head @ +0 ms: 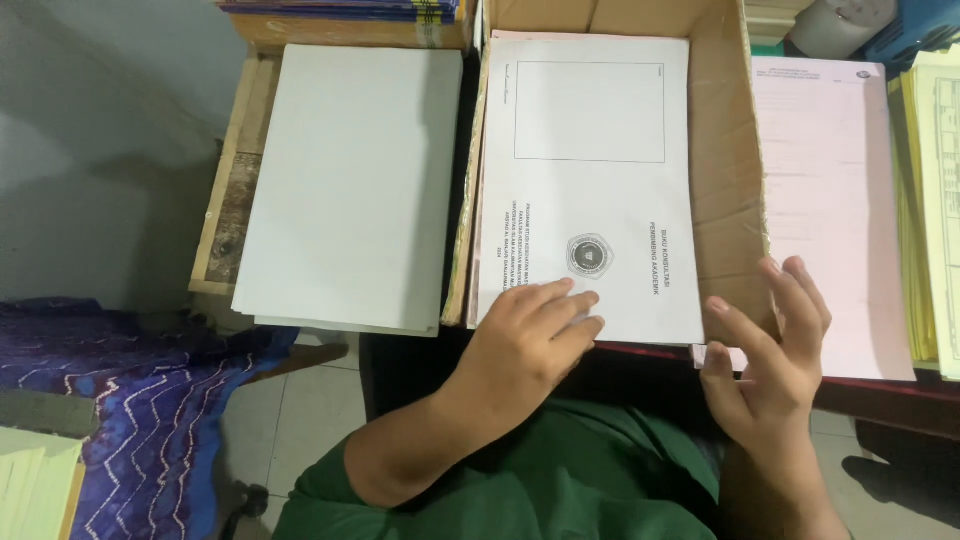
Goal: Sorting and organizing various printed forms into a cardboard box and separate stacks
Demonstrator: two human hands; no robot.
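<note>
My left hand (530, 335) lies flat on the near edge of a white printed booklet cover (590, 180), which tops a stack inside an open cardboard box (725, 170). The cover has an empty rectangular frame, a round emblem and lines of text. My right hand (770, 350) hovers at the box's near right corner, fingers spread, touching the edge of a pink paper stack (835, 200). It holds nothing.
A stack of blank white sheets (350, 180) rests on a wooden crate (235, 180) to the left. Yellow paper stacks (930, 200) stand at the far right. A blue patterned cloth (140, 390) lies lower left, and tiled floor shows below.
</note>
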